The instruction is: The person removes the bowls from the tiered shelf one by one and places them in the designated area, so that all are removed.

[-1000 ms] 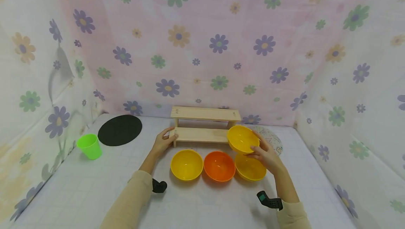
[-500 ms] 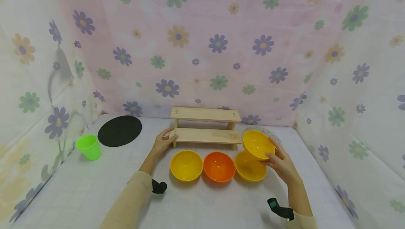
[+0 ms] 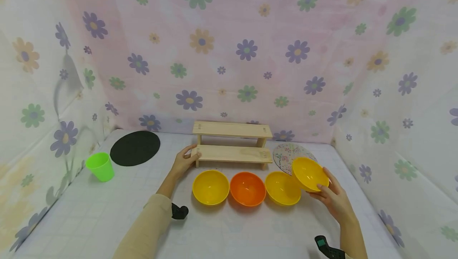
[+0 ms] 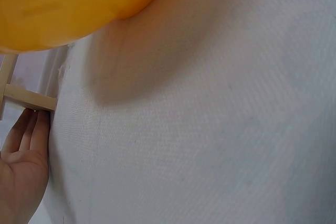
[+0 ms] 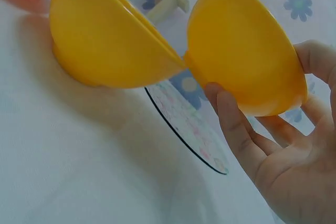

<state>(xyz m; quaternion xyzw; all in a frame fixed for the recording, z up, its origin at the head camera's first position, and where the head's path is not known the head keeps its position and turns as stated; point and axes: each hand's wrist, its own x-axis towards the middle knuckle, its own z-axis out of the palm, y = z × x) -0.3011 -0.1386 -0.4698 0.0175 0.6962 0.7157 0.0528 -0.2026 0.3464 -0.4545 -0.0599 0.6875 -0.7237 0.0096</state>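
Observation:
My right hand (image 3: 334, 199) holds a yellow bowl (image 3: 309, 174) by its right side, tilted and raised off the table. In the right wrist view, thumb and fingers spread around the held bowl (image 5: 244, 51). Just left of it a second yellow bowl (image 3: 282, 189) stands on the table, its rim overlapped by the held one. An orange bowl (image 3: 247, 189) and another yellow bowl (image 3: 210, 187) continue the row leftward. At the left end of a two-tier wooden shelf (image 3: 232, 153), my left hand (image 3: 184, 163) grips the lower board, thumb on top.
A round floral mat (image 3: 286, 157) lies right of the shelf, partly behind the held bowl. At the far left are a black round mat (image 3: 136, 148) and a green cup (image 3: 100, 166). Flower-patterned cloth (image 3: 229, 52) walls the table at the back and both sides.
My right hand has carried the yellow bowl rightward and nearer to me, from the shelf's right end to beside the row, uncovering the right bowl and more floral mat. My left hand stays put.

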